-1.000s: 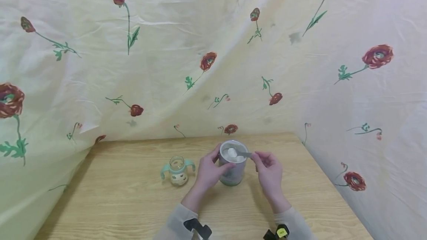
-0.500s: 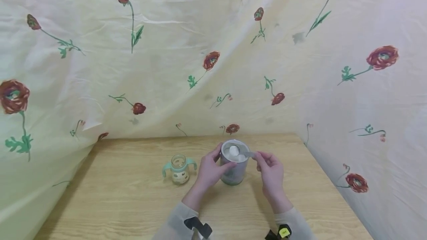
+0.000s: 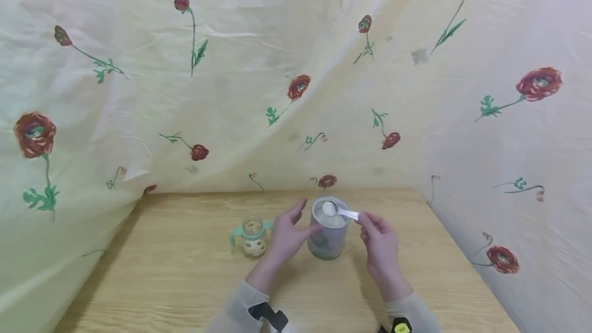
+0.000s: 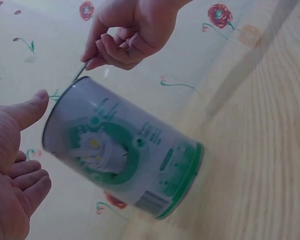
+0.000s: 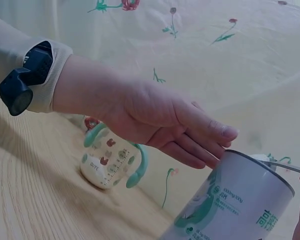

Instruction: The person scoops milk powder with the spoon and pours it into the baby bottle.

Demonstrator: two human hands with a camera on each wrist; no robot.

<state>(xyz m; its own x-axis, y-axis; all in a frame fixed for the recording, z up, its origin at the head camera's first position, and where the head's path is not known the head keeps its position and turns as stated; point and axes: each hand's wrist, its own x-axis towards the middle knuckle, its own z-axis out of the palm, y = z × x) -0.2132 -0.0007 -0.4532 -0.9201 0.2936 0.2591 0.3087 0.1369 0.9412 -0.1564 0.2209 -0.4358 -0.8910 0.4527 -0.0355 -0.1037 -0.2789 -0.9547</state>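
An open-topped milk powder can [image 3: 326, 243], white and green with printed labels, stands on the table in the head view. My left hand [image 3: 287, 235] is at its left side, thumb and fingers spread; the left wrist view shows a gap between these fingers and the can [image 4: 125, 145]. With thumb and fingertips my right hand [image 3: 381, 245] pinches the handle of a spoon [image 3: 348, 214]. A rounded white heap of powder [image 3: 329, 208] sits in the spoon's bowl, over the can's mouth. The right wrist view shows the spoon [image 5: 290, 166] at the can's rim.
Left of the can stands a lidless baby bottle [image 3: 254, 246] with turquoise handles, partly behind my left hand. A flowered cloth [image 3: 240, 132] hangs behind and around the wooden table [image 3: 185, 271].
My left hand has let go of the can and spread its fingers. The right hand has lifted the spoon with its white heap from inside the can to rim height.
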